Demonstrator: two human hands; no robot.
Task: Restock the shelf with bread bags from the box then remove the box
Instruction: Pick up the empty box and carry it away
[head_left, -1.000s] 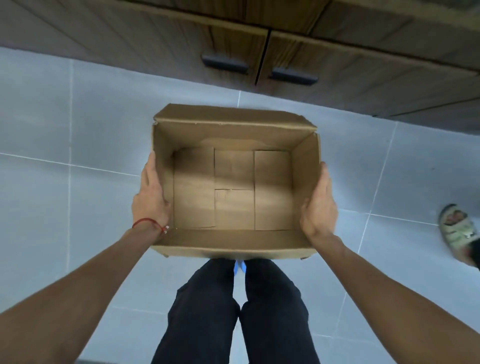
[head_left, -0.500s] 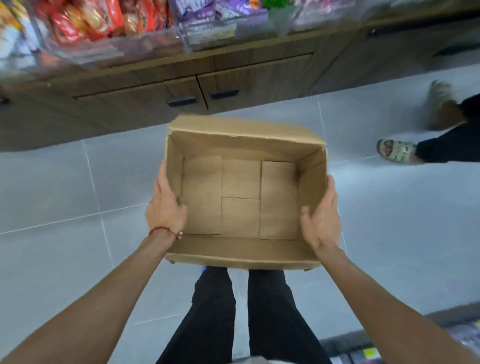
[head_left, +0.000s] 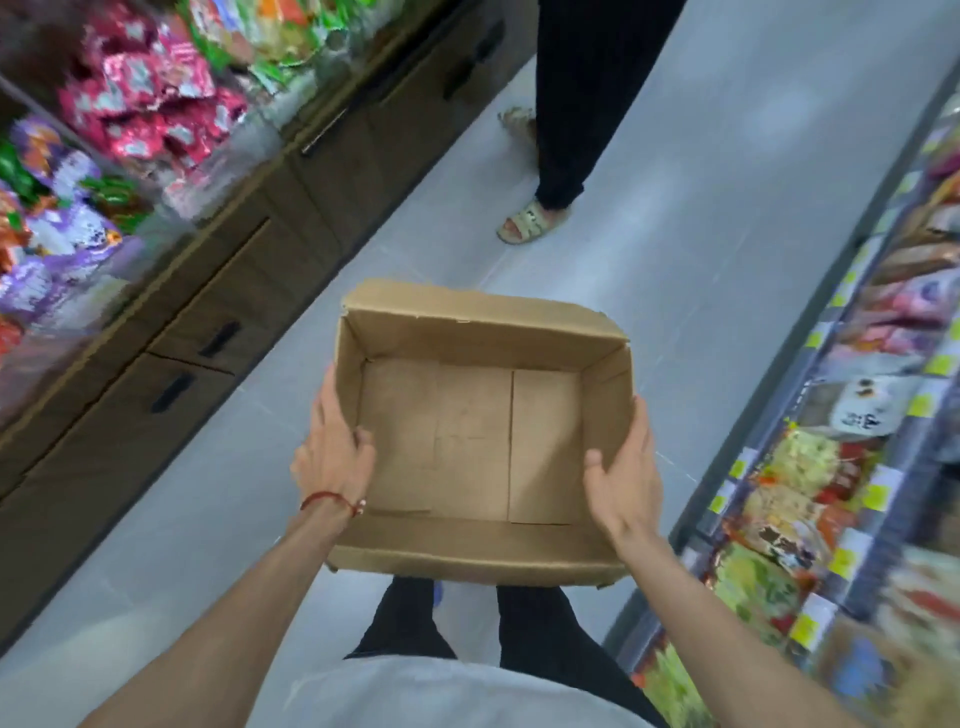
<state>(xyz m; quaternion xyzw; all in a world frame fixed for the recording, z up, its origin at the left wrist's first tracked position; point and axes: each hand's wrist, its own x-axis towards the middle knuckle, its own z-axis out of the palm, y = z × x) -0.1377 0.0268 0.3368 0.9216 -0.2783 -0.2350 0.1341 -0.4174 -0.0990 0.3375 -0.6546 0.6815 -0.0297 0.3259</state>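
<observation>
I carry an open brown cardboard box (head_left: 478, 436) in front of my waist, above the grey floor. Nothing lies inside it; only its bottom flaps show. My left hand (head_left: 332, 452), with a red string at the wrist, grips the box's left wall with the thumb over the rim. My right hand (head_left: 623, 467) grips the right wall the same way. No bread bags are clearly visible in the blurred view.
A wooden cabinet (head_left: 218, 312) with black handles runs along the left, with snack packets (head_left: 145, 104) stacked above. A shelf of packaged goods (head_left: 857, 467) with yellow price tags lines the right. Another person's legs and sandalled foot (head_left: 530, 221) stand in the aisle ahead.
The view has swung right from facing the cabinet to looking down the aisle. The box stays held in both hands. The other person now stands ahead.
</observation>
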